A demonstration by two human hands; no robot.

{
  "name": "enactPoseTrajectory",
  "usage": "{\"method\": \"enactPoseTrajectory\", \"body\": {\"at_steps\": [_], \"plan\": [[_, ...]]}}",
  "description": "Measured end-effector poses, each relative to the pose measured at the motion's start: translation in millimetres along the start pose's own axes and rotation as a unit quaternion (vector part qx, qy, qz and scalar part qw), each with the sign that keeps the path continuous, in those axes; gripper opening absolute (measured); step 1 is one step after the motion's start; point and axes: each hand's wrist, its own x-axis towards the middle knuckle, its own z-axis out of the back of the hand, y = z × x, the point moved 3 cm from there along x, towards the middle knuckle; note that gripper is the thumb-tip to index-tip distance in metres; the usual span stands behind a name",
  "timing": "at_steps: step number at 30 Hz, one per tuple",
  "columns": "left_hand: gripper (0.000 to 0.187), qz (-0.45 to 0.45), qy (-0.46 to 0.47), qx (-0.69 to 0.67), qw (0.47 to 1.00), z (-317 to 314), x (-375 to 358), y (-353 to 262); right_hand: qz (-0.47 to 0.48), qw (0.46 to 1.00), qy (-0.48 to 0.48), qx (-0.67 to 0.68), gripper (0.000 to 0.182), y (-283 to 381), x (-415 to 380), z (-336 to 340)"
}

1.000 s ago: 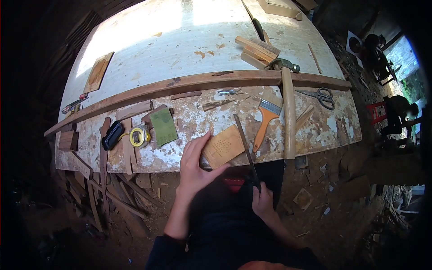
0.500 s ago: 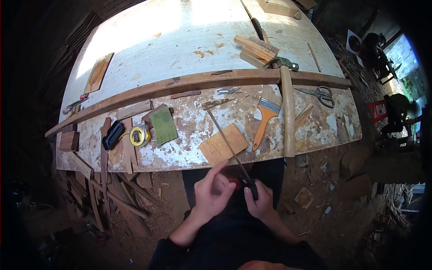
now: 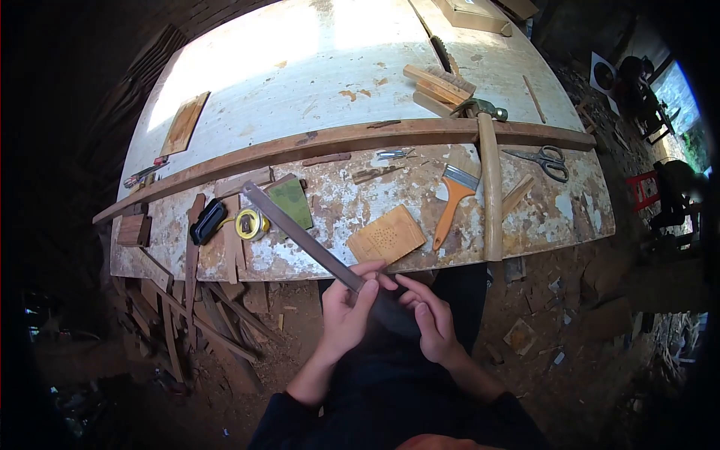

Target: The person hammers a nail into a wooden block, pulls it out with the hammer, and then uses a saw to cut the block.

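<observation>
A long flat dark metal blade (image 3: 304, 240) slants up and left from my left hand (image 3: 349, 309), over the table's front edge. My left thumb and fingers close round its lower end. Close on the right, my right hand (image 3: 433, 319) has its fingers loosely curled and apart, with nothing seen in them. The blade's tip lies over the green sheet (image 3: 294, 201) and near the yellow tape measure (image 3: 250, 223). Beyond my hands lies a small wooden block with dots (image 3: 386, 238). An orange-handled brush (image 3: 452, 204) is to its right.
A long wooden beam (image 3: 337, 139) crosses the worktable (image 3: 262, 90). A hammer (image 3: 489, 180) leans over it, beside scissors (image 3: 546, 159). A black case (image 3: 208, 222) and wood pieces lie at the left. A saw blade (image 3: 441, 54) sticks up through the tabletop. Offcuts litter the floor.
The blade has swung left and now shows its broad face. My left hand has taken hold of it, and my right hand has let go of the black handle. The view has shifted slightly.
</observation>
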Motion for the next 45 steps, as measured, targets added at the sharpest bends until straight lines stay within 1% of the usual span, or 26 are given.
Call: {"method": "enactPoseTrajectory", "body": {"at_steps": [2,3,6,9,12,15,18,19,21,22,23,24,26,27,29,32,34,36,37,40,42,43,45], "plan": [[0.036,0.000,0.005,-0.006,1.000,0,3,-3,-0.031,0.999,0.021,0.021,0.045,-12,10,1],[0.036,-0.004,0.035,-0.005,0.999,4,5,-2,-0.032,0.997,0.051,0.044,0.042,-17,12,3],[0.041,-0.015,0.055,-0.004,0.998,7,10,-3,-0.043,0.993,0.041,0.097,0.041,-14,18,2],[0.043,0.015,0.096,-0.068,0.993,7,11,-8,-0.119,0.977,0.057,0.168,0.040,-8,23,8],[0.042,0.033,0.090,-0.149,0.984,-4,14,-12,-0.109,0.963,0.151,0.194,0.036,-13,25,12],[0.048,0.003,0.113,-0.089,0.990,-1,18,-15,-0.117,0.973,0.137,0.147,0.028,-11,25,23],[0.054,-0.051,0.065,0.034,0.996,7,16,-9,-0.102,0.987,0.056,0.107,0.023,5,37,43],[0.054,-0.063,0.054,0.056,0.995,6,16,-10,-0.076,0.993,0.014,0.093,0.023,17,43,42],[0.053,-0.085,0.030,0.099,0.991,4,17,-12,-0.018,0.999,0.008,0.031,0.025,21,49,45],[0.051,-0.064,0.020,0.107,0.992,4,16,-14,0.012,1.000,0.006,0.001,0.026,26,54,46],[0.050,-0.042,0.011,0.113,0.993,4,14,-17,0.022,0.998,-0.009,-0.066,0.027,35,56,47],[0.048,-0.020,0.001,0.120,0.993,4,13,-18,0.059,0.992,-0.019,-0.114,0.026,36,58,49],[0.047,-0.055,-0.016,0.161,0.985,4,15,-16,0.134,0.968,-0.039,-0.209,0.023,38,63,52],[0.047,-0.072,-0.025,0.181,0.980,4,16,-17,0.175,0.959,-0.064,-0.215,0.022,42,64,51],[0.047,-0.054,-0.037,0.160,0.985,1,17,-21,0.255,0.933,-0.113,-0.229,0.022,56,65,43],[0.047,-0.034,-0.059,0.135,0.989,-1,21,-22,0.316,0.903,-0.130,-0.262,0.020,78,57,29],[0.046,-0.030,-0.079,0.134,0.987,1,24,-23,0.356,0.881,-0.098,-0.295,0.019,80,44,7],[0.045,-0.035,-0.101,0.146,0.984,7,30,-23,0.375,0.863,-0.073,-0.331,0.020,81,34,-15],[0.046,-0.041,-0.087,0.117,0.988,8,35,-23,0.375,0.858,-0.063,-0.346,0.022,76,31,-22],[0.046,0.001,-0.067,0.004,0.998,4,44,-27,0.366,0.844,-0.034,-0.390,0.027,52,27,-34],[0.050,-0.013,-0.068,0.044,0.997,4,47,-26,0.345,0.839,-0.023,-0.420,0.030,42,26,-36],[0.053,-0.019,-0.068,0.063,0.996,3,47,-25,0.345,0.843,-0.042,-0.411,0.031,40,28,-35],[0.053,-0.020,-0.033,0.032,0.999,-1,47,-28,0.346,0.848,-0.081,-0.393,0.034,37,34,-35]]}}
